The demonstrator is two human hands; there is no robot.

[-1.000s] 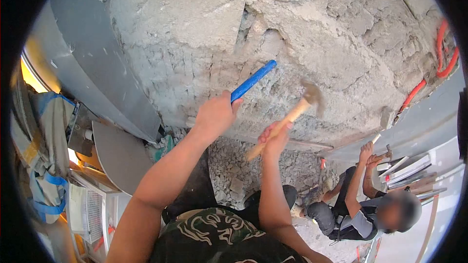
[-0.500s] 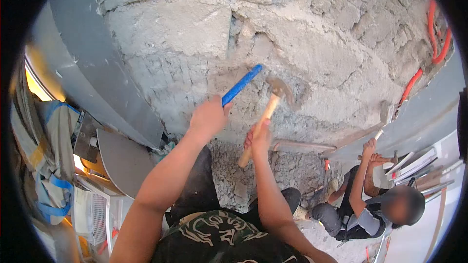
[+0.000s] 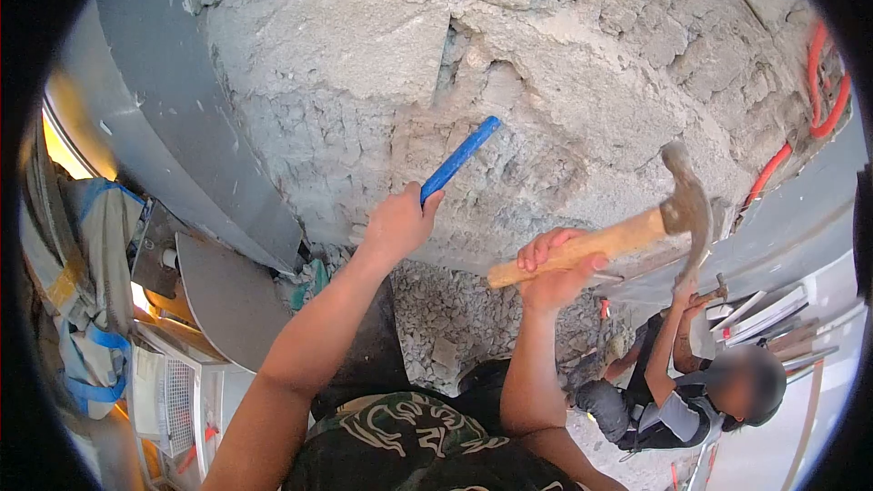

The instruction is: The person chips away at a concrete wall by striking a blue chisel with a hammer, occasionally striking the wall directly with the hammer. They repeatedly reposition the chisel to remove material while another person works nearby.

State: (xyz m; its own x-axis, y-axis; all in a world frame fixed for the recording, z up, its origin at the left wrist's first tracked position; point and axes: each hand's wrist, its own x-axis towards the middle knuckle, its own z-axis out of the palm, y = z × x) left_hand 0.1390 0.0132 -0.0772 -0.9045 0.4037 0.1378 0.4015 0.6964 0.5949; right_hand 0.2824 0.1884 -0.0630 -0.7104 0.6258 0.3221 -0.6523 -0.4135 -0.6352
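Observation:
My left hand is closed around the lower end of a blue chisel. The chisel slants up to the right, its far end overlapping the rough, chipped wall. In my right hand is a claw hammer, gripped by its wooden handle near the butt end. The metal head lies well off to the right of the chisel, apart from it. Around the chisel the wall surface is broken, with hollows and cracks.
A co-worker crouches at the lower right, holding a hammer. Rubble covers the floor beneath the wall. Orange conduit runs down the right side. Bags and a white crate stand at the left.
My right hand has swung the hammer away from the chisel, to the right and closer to the camera. My left hand keeps the chisel in nearly the same place.

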